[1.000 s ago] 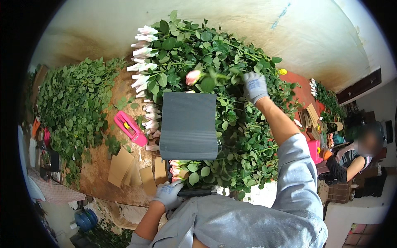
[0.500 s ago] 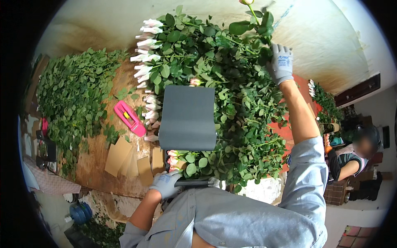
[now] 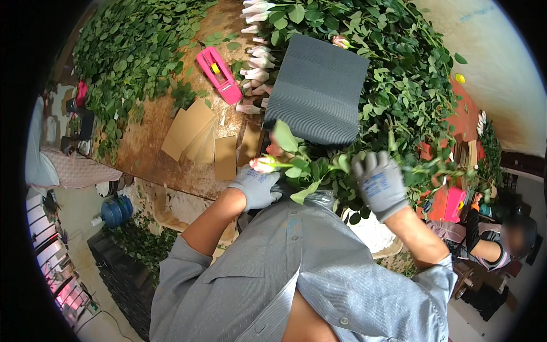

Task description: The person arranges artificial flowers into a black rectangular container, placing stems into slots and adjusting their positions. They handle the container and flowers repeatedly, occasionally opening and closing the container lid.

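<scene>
My right hand, in a grey glove, is closed around the leafy stem of a rose. That rose's pale pink bloom points left, just above my left hand. My left hand, gloved too, is at the table's front edge with its fingers curled beside a dark edge. What those fingers hold, if anything, is hidden. Just beyond both hands a dark grey ribbed sheet lies over a row of roses with white-wrapped heads. Another pink rose shows at the sheet's far edge.
A pink tape dispenser and several brown cardboard pieces lie on the wooden table. Green foliage is heaped at the left. A blue water bottle stands below. At the right sits another person.
My right hand has come down from the far right to near my body, bringing the rose. The view has shifted, and the rose's bloom now hangs by my left hand.
</scene>
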Available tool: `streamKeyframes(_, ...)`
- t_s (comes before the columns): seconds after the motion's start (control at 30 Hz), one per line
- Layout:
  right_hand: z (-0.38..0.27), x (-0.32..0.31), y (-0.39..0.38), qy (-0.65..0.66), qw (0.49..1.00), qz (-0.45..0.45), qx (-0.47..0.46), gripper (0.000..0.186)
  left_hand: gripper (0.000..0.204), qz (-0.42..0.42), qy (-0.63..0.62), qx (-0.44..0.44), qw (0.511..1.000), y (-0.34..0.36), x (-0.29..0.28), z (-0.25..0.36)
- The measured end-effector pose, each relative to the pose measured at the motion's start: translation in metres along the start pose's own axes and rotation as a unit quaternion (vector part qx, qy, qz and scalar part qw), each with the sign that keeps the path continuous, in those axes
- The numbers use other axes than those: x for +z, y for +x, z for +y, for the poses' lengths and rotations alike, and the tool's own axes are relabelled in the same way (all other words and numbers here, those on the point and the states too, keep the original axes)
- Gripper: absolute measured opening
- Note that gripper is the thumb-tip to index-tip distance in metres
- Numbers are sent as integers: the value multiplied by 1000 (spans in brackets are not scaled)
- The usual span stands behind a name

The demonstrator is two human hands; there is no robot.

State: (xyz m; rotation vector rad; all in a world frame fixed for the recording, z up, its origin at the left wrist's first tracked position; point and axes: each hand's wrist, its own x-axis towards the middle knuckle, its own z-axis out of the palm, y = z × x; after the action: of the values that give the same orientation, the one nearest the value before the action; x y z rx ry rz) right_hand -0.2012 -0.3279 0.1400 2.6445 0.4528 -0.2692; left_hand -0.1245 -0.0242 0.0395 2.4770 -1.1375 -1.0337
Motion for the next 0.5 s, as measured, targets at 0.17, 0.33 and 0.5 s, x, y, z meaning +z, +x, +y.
streamKeyframes(0.17, -27, 90, 4, 90, 989, -114, -9, 28, 49, 61, -7, 34, 998, 0, 4, -2)
streamKeyframes(0.33, -37, 94, 15, 49, 986, -161, -2, 29, 50, -6, -3, 7, 1000, 2, -8, 3)
streamKeyframes(0.5, -44, 15, 44, 124, 984, -125, -28, 40, 50, 9, -5, 0, 1000, 0, -1, 1)
